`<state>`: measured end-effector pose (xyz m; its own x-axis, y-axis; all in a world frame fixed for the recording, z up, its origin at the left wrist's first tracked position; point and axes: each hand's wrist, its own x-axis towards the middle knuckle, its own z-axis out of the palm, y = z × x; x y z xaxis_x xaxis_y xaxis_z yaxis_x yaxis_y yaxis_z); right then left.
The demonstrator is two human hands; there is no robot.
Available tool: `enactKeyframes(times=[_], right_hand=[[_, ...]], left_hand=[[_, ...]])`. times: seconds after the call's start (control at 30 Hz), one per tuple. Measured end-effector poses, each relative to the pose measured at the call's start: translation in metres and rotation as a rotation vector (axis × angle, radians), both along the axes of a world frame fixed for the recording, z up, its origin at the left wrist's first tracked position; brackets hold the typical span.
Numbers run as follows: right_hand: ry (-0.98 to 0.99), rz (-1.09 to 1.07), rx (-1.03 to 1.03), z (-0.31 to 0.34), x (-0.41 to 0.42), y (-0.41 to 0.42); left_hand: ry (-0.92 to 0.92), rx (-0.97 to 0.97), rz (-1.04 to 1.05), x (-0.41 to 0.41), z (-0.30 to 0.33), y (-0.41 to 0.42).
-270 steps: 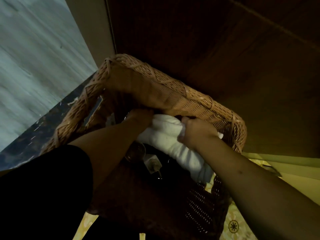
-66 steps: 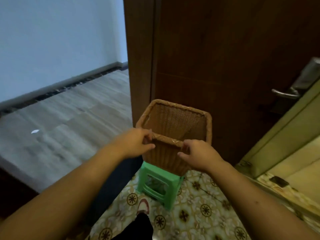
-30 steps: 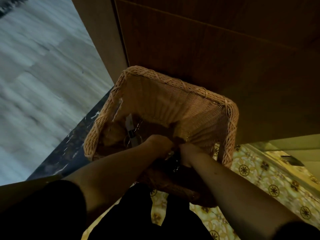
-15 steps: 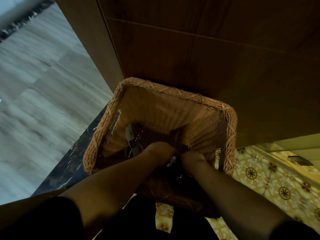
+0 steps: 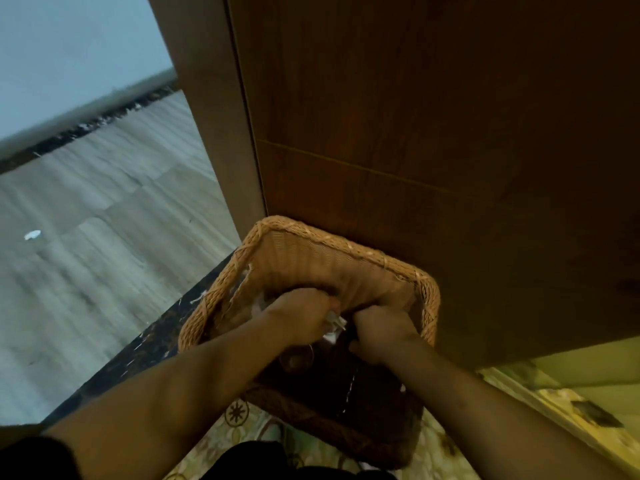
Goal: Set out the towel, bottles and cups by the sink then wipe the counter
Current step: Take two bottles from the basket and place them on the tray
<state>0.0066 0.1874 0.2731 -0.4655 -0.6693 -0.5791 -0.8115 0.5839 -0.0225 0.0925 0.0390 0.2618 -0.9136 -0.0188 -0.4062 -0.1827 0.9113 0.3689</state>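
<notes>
A wicker basket [image 5: 332, 242] stands against a dark wooden door, and both my hands are down inside it. My left hand [image 5: 299, 317] is curled around a small pale item [image 5: 335, 322] that sticks out toward the right hand; I cannot tell what the item is. My right hand [image 5: 379, 336] is a closed fist just to its right, and whatever it grips is hidden in the dark. A round glass cup [image 5: 296, 358] lies below my left wrist. More pale scraps [image 5: 258, 304] show at the basket's left wall. No towel is in view.
The wooden door [image 5: 433, 150] and its frame [image 5: 214, 133] rise directly behind the basket. Grey plank floor [image 5: 97, 244] lies to the left beyond a dark stone threshold [image 5: 152, 344]. Patterned yellow tile [image 5: 239, 414] is underfoot, with a pale step [image 5: 571, 375] at the right.
My view has pulled back and up, so the basket sits lower in frame. Both hands stay inside it, slightly raised, and a pale item now shows between them.
</notes>
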Motion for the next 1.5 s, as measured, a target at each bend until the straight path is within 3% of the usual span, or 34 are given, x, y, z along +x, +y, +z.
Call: enactKeyframes(times=[0.2,0.4,0.7,1.07,1.5], right_hand=[[0.098,0.149,-0.144,0.067,-0.019,0.0],[0.154,0.365,-0.484,0.136,-0.005,-0.004],[-0.11,0.542,-0.805,0.194,0.087,-0.032],[-0.429,0.991,-0.827,0.208,0.327,-0.061],[-0.494,1.419,-0.559,0.189,0.706,-0.005]], left_hand=[[0.129,-0.054,0.287,0.022,0.068,0.008],[0.378,-0.186,0.603,0.078,0.133,0.024],[0.523,-0.252,1.049,0.227,0.218,0.067],[0.538,-0.469,1.545,0.474,0.239,0.162],[0.478,-0.58,2.011,0.799,0.216,0.325]])
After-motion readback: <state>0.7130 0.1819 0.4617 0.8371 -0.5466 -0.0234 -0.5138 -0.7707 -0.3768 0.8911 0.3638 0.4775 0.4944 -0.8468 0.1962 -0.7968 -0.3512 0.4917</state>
